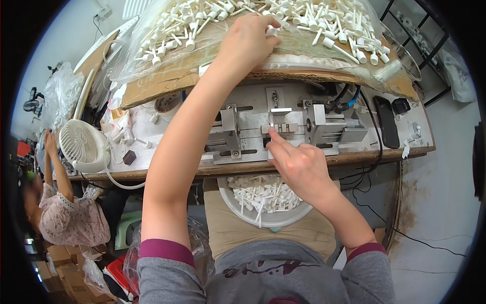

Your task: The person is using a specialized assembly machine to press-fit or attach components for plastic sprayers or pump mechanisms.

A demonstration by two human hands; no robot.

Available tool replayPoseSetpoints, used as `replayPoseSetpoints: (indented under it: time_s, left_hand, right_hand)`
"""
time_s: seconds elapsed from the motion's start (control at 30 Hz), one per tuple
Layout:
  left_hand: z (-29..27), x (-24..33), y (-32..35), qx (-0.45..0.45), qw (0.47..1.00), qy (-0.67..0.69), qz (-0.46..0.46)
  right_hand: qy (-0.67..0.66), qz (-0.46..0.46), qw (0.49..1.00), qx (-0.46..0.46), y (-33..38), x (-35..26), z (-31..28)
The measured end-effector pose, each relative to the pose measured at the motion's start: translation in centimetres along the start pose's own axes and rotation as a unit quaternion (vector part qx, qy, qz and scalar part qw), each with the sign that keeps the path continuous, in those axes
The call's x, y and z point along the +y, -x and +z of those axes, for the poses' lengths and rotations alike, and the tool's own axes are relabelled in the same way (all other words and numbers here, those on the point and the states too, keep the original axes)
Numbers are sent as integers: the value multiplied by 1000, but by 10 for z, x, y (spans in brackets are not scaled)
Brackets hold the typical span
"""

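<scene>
My left hand (250,40) reaches far forward to a heap of small white plastic stemmed parts (263,20) lying on clear film over cardboard; its fingers are closed on one white part (272,31). My right hand (296,162) rests at the front of a grey metal press fixture (283,129) on the bench, its fingertips pressed at the middle slot between the two clamp blocks. Whether a part lies under those fingertips is hidden. On my lap, below the bench edge, sits a white bowl (266,220) filled with the same white parts.
A white desk fan (83,144) stands at the bench's left end, a black phone (387,121) at the right. Black cables hang off the right edge. Another person (61,213) works low at the left. A black wire rack (420,30) stands far right.
</scene>
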State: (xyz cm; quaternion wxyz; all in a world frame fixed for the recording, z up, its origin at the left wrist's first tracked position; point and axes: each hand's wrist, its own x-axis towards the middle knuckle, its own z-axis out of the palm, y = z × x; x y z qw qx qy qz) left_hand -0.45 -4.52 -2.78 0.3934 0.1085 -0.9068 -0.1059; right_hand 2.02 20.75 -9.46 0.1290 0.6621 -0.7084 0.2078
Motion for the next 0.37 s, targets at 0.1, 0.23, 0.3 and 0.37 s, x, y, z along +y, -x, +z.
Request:
replayPoseSetpoints:
  time_s: [0.1, 0.23, 0.3, 0.37]
  left_hand:
    - [-48, 38, 26, 8, 994, 108, -7]
    - [-96, 64, 77, 25, 985, 161, -55]
    - [-115, 66, 101, 41, 985, 157, -59]
    - [-125, 59, 115, 77, 986, 147, -25]
  right_hand:
    - [11, 10, 999, -31, 0, -1, -2]
    - [-70, 0, 995, -76, -20, 5, -23]
    - [-168, 33, 984, -57, -50, 14, -44]
    - [-215, 65, 975, -6, -97, 20, -59]
